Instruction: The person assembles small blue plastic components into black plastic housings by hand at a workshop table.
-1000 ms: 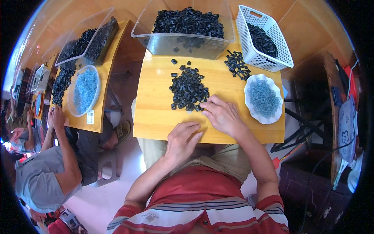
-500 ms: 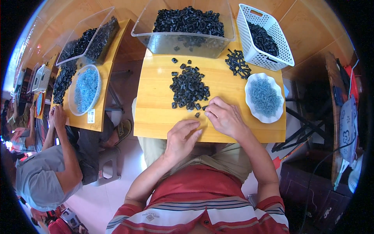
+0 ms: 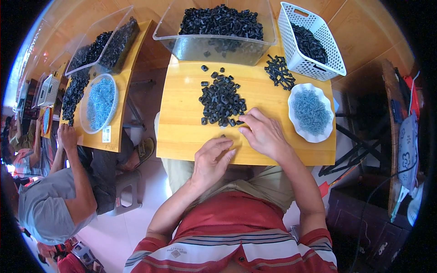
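A pile of small black cylindrical pieces (image 3: pixel 221 102) lies in the middle of the yellow wooden table (image 3: pixel 177 129). At the pile's near right edge, my right hand (image 3: pixel 264 135) has bent fingers, with the thumb apart from the forefinger. Its fingertips are beside a loose black piece (image 3: pixel 240 122); whether they touch it is unclear. Nearer to me, my left hand (image 3: pixel 211 158) rests at the table edge, fingers curved together and thumb held away. Just beyond its fingers, a small black piece (image 3: pixel 223 135) shows, partly covered by them.
A clear bin (image 3: pixel 218 49) of black parts stands at the back. To its right are a white perforated basket (image 3: pixel 337 63), black rod-like parts (image 3: pixel 279 73) and a scalloped white dish (image 3: pixel 293 120) of bluish small pieces. On the left a co-worker (image 3: pixel 50 195) sits at another table.
My right hand has shifted slightly up and away from me at the pile's edge. The loose piece between my hands now lies closer to the left fingers, which have hardly moved.
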A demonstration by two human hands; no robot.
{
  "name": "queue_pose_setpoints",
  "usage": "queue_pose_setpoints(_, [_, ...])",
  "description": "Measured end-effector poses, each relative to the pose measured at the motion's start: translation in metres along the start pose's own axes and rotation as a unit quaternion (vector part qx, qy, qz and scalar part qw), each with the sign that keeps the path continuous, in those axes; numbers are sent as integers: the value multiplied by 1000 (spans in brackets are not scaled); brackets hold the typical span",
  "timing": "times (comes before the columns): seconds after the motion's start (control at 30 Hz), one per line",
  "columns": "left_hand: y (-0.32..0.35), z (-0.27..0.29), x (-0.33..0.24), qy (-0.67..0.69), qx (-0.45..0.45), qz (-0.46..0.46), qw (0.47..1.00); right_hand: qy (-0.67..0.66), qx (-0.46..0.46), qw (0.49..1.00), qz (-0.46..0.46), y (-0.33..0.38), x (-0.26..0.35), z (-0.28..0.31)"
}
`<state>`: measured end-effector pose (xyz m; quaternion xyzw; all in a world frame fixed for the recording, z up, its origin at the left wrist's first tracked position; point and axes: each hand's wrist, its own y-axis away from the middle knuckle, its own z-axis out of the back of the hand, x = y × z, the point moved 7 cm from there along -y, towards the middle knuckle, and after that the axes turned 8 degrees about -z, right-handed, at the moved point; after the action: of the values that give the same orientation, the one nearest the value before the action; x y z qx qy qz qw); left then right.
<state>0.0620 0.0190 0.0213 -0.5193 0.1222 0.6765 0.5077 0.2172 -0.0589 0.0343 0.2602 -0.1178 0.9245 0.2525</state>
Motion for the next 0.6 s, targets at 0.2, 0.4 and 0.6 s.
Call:
queue_pose_setpoints(0.2, [0, -1, 2, 7, 1, 8, 1000, 6, 81, 996, -34, -1, -5, -8])
queue_pose_setpoints(0.4, [3, 0, 9, 93, -35, 114, 988, -150, 45, 988, -9, 16, 4, 5])
queue_pose_setpoints(0.6, [2, -4, 2, 170, -55, 79, 981, -294, 59, 954, 6, 41, 18, -3])
